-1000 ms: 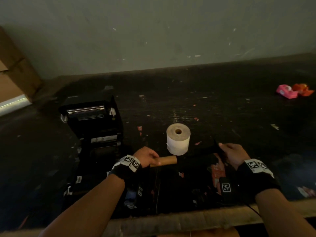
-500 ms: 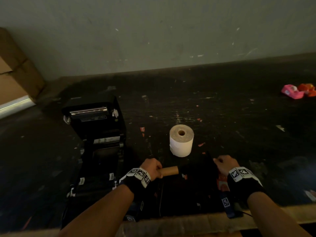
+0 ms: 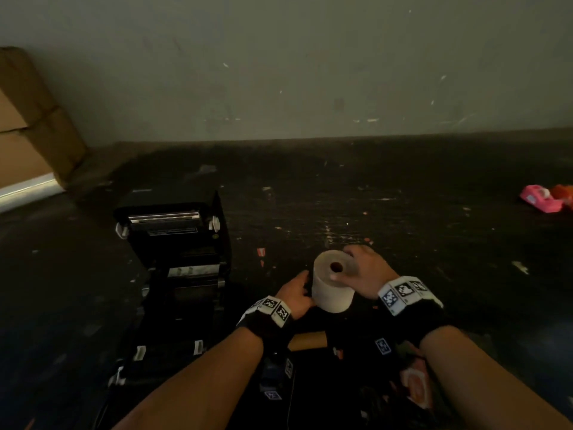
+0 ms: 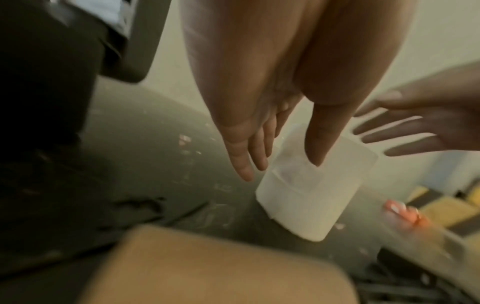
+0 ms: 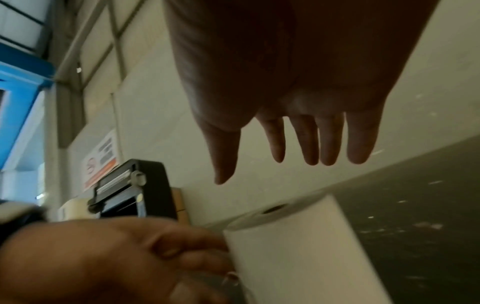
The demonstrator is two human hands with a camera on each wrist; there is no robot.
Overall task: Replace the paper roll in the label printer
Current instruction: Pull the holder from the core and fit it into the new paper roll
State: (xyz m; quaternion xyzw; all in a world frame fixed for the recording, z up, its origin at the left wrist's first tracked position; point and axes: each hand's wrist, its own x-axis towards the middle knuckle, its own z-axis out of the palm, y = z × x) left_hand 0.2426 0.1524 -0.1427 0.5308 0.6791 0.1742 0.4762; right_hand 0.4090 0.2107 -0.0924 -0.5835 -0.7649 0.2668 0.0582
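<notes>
A white paper roll (image 3: 333,285) stands on end on the dark table (image 3: 403,243). My right hand (image 3: 344,262) is over its top with straight, spread fingers (image 5: 309,144); the right wrist view shows a gap above the roll (image 5: 298,257). My left hand (image 3: 305,283) reaches to the roll's left side, fingers straight, thumb tip against the paper (image 4: 306,201). The empty brown cardboard core (image 3: 308,341) lies on the table near my left wrist, held by neither hand. The black label printer (image 3: 183,243) stands to the left, lid raised.
Pink and orange tape dispensers (image 3: 542,203) lie at the far right. Cardboard boxes (image 3: 28,135) stack at the back left against the wall. A red and white packet (image 3: 415,386) and dark clutter lie by the table's front edge.
Both hands have let go of the brown core, which now lies on the table. They have moved forward to the white roll, the right one over its top and the left at its side.
</notes>
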